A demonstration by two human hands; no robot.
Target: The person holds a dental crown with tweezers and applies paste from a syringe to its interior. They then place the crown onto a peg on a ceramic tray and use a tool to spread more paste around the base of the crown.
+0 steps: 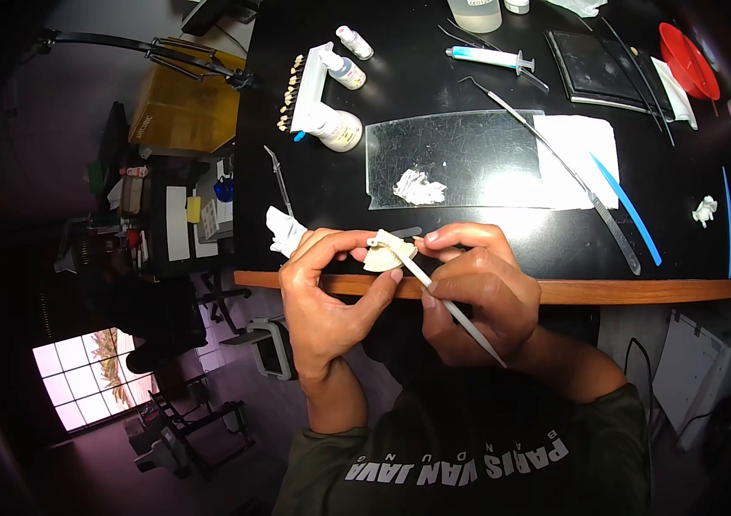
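My left hand (326, 288) holds a small cream-coloured piece that looks like a dental plaster cast (388, 252), pinched between thumb and fingers just over the table's front edge. In my right hand (487, 292), fingers closed, is a slim white pen-like tool (460, 316) whose far end lies over the cast. Whether that end touches the cast, and what tip it has, I cannot make out. Beyond my hands lies a scratched glass slab (460, 142) bearing a crumpled white patch (419, 187). A crumpled white tissue (283, 230) is beside my left hand.
On the black table are a metal hand instrument (567, 168), a blue strip (632, 215), white paper (579, 146), a blue-filled syringe (486, 58), several small bottles (335, 129), a shade guide (309, 90), a black case (602, 69) and a red bowl (688, 62). Wooden trim (623, 291) edges the front.
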